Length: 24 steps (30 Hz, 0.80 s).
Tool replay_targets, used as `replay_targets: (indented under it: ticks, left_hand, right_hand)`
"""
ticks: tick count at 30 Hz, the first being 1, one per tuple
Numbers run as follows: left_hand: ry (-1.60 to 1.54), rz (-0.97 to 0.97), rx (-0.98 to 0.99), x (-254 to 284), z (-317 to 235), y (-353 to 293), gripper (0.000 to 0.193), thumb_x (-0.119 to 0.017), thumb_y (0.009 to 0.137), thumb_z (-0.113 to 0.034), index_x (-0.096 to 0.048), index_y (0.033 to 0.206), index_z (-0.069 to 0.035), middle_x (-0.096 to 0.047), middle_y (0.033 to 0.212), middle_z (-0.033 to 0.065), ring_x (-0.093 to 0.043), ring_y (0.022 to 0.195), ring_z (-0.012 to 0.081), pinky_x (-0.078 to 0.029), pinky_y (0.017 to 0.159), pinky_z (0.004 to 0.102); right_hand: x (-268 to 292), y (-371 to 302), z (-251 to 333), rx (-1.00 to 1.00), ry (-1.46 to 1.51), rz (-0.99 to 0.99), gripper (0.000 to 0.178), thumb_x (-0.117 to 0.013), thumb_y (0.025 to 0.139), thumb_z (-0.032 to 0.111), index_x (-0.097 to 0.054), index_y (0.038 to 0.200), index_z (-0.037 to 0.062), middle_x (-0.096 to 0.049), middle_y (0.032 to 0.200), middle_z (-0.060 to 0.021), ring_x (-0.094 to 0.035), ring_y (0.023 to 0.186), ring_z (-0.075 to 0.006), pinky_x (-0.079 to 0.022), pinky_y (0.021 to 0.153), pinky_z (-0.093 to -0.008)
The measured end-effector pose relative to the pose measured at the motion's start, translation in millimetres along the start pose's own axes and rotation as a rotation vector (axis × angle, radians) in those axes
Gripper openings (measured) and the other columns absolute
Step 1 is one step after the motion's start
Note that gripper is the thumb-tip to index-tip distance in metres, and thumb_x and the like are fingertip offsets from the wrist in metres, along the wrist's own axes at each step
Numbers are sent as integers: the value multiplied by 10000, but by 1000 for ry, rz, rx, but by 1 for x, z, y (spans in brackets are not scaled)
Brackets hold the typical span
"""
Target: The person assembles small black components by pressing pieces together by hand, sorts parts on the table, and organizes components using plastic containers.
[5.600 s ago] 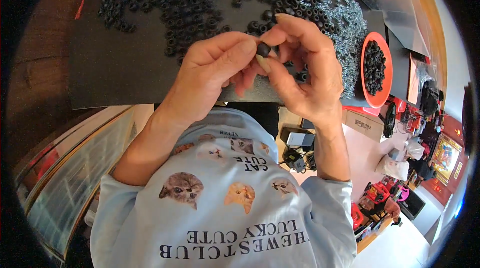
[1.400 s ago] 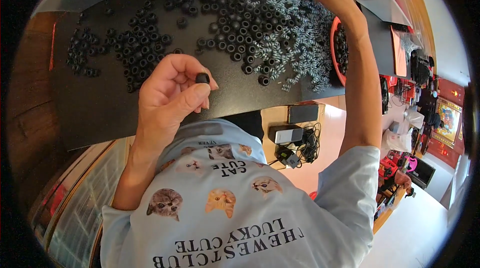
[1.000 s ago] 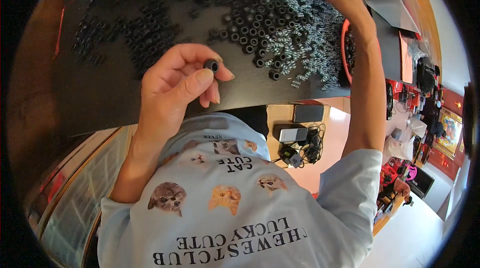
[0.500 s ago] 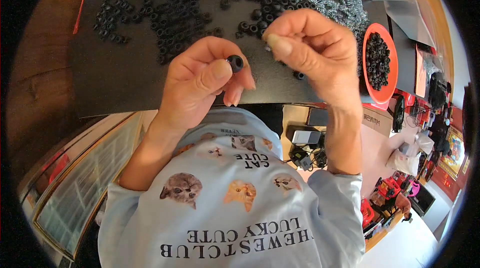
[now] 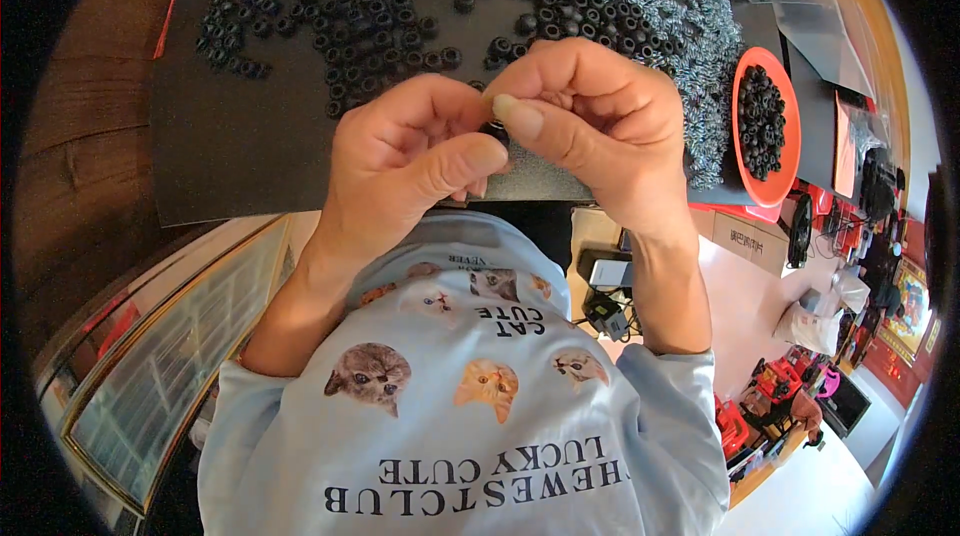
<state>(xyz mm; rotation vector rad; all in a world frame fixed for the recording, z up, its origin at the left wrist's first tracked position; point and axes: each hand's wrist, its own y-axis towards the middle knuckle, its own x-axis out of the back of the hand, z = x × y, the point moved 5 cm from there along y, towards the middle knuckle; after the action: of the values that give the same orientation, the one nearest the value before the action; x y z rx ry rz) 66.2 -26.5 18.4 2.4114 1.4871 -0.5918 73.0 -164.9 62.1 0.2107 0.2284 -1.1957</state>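
Above the near edge of the black table my two hands meet fingertip to fingertip. My left hand is closed, pinching a round black bead-like part between thumb and fingers; most of it is hidden by the fingers. Thumb and forefinger of my right hand press together right at the top of this part. Whatever they pinch is covered by the fingertips. Beyond the hands lie many loose black round parts with holes, and at the far right of them a heap of small silvery metal pieces.
An orange-red bowl of similar black parts stands at the table's right end. The dark tabletop ends just in front of my body. Below it are a cardboard box and some chargers with cables. A glass-fronted panel leans at lower left.
My right hand has moved left and down to my left hand, so its pinched fingertips now meet the black part. The left hand has tightened round the part, covering more of it.
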Motion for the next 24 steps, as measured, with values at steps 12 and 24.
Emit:
replay_targets:
  ticks: [12,24]
  left_hand:
    - [184,5,29,7,-12,-2,158,-676,860,-139,-635,908,6,-645,724,44,-556,581,58,-442,505,185]
    - [-4,70,95,9,-6,-12,214,-601,921,-202,-626,907,10,-626,724,35,-533,588,61,-426,509,187]
  right_hand:
    - [-9,-4,11,209,-404,65,49,-569,865,-45,-603,901,-42,-619,747,-76,-642,680,-148,-513,579,-258]
    - [-25,-22,1,637,-825,16,361,-689,674,-30,-626,1030,-41,-547,705,-77,-579,603,-235,-457,478,-324]
